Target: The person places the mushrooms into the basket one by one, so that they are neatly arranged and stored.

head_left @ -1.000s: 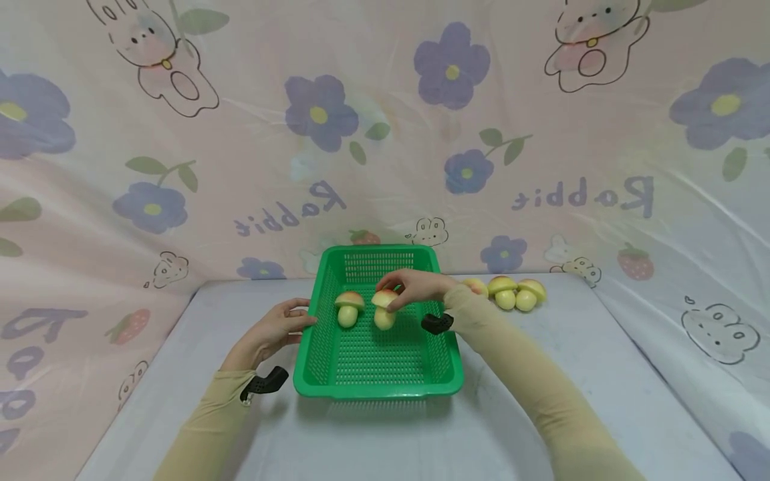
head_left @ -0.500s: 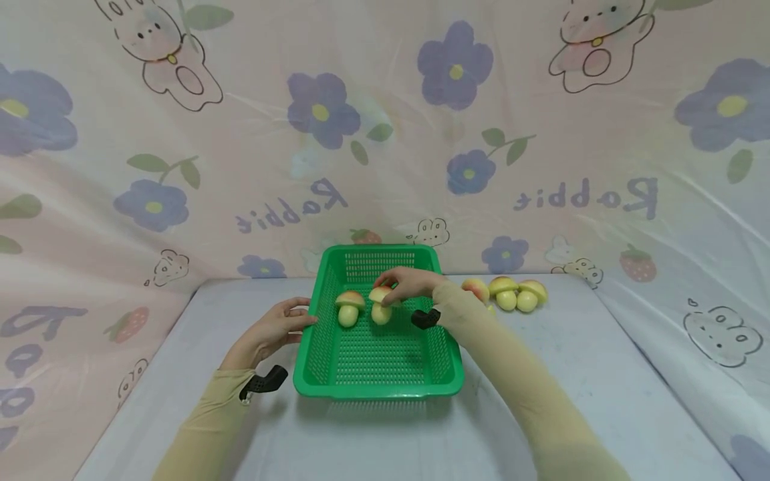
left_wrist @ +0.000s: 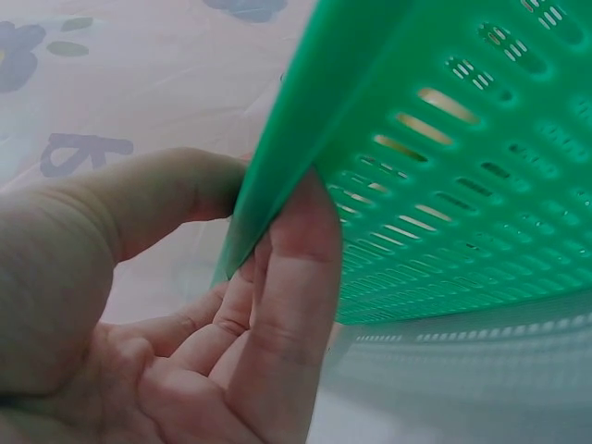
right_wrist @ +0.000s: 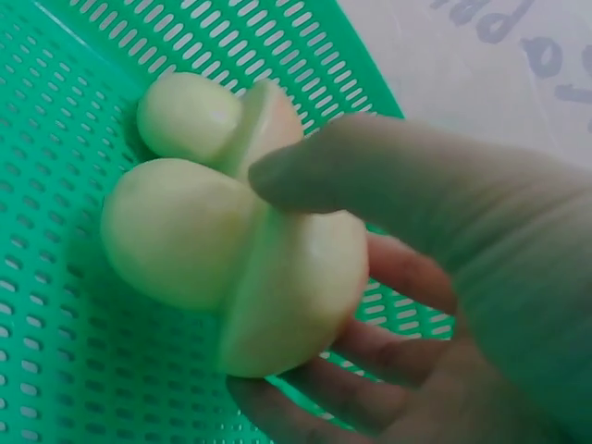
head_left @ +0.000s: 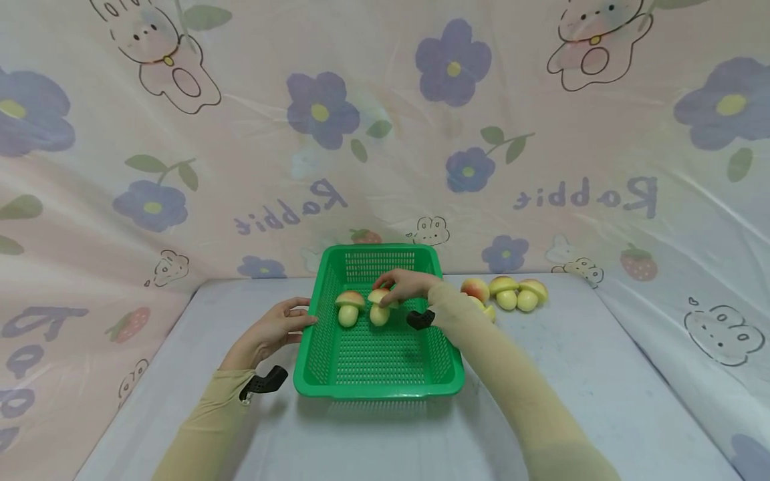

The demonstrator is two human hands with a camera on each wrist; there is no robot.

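Observation:
A green perforated plastic basket (head_left: pixel 379 390) sits on the table. My left hand (head_left: pixel 275 331) pinches its left rim, and the left wrist view shows the thumb on one side of the rim (left_wrist: pixel 277 176) and the fingers on the other. Inside the basket, my right hand (head_left: pixel 410 285) grips a toy mushroom (head_left: pixel 378 315) by its reddish-yellow cap. The thumb (right_wrist: pixel 305 176) lies across the cap, with the other fingers curled around its far side. Another mushroom (head_left: pixel 348 311) rests just left of it, stem toward me; the two overlap in the right wrist view.
Right of the basket, several more mushrooms (head_left: pixel 505 294) lie at the back of the white-covered table (head_left: pixel 577 374). One of them (head_left: pixel 484 309) is partly hidden behind the right sleeve. A printed rabbit-and-flower cloth (head_left: pixel 385 167) hangs behind the table.
My right hand has carried its mushroom slightly left, closer to the other one in the basket. The sleeve now uncovers more of the mushrooms at the right. My left hand has stayed put.

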